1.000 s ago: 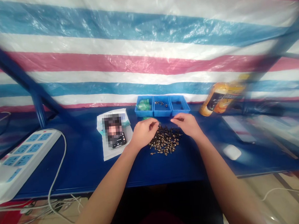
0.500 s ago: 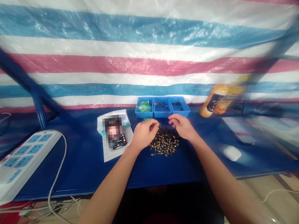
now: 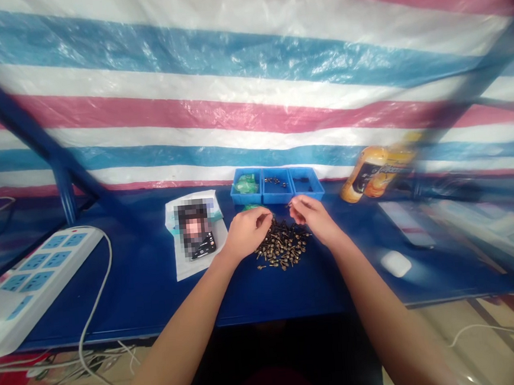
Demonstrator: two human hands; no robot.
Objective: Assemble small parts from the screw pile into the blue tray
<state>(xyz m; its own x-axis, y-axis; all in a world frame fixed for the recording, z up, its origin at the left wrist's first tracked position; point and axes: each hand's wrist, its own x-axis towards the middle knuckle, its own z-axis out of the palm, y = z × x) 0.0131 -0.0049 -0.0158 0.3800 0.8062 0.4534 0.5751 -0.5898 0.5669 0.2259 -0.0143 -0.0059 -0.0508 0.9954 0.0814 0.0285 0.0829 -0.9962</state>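
Head view showed me screws heaped just below centre, likely light, hard, slippery, best taken by the shank. Left hand fingertips pressed together, right hand fingers curled; I couldn't tell around what.

My left hand: I can't tell if it holds anything
Phone: mostly pixelated
Power strip: cut at left
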